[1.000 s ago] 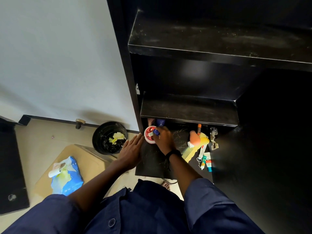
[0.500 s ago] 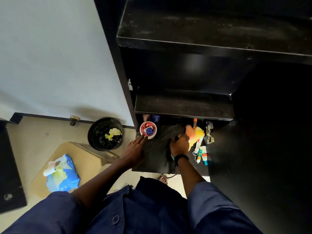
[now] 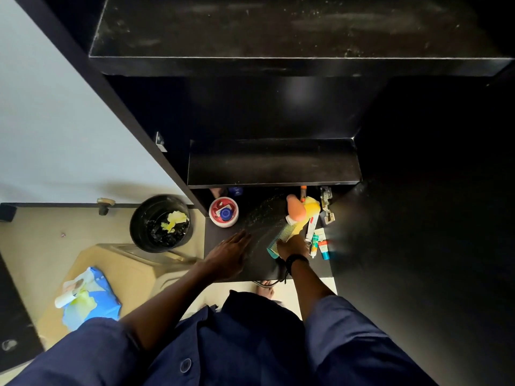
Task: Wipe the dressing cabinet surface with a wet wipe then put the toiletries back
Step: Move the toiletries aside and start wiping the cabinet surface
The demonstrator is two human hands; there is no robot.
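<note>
The black cabinet surface point(image 3: 259, 267) shows wet streaks at its middle. My left hand point(image 3: 231, 254) rests flat on it, fingers straight. My right hand point(image 3: 291, 246) holds the near end of a yellow and teal comb point(image 3: 282, 236) at the surface's right side. Behind the comb stand an orange bottle point(image 3: 296, 208) and a yellow item point(image 3: 312, 209). Small tubes point(image 3: 317, 242) lie just right of my right hand. A red and white round tin point(image 3: 223, 212) with a blue cap in it sits at the back left.
A low shelf point(image 3: 273, 165) overhangs the back of the surface, and a wider shelf point(image 3: 278, 32) sits above. A black bin point(image 3: 160, 222) with used yellow wipes stands on the floor at left. A blue wet wipe pack point(image 3: 92, 300) lies on a beige stool.
My right hand left the red tin, where the blue cap now sits, and crossed right to the comb. My left hand stayed on the surface.
</note>
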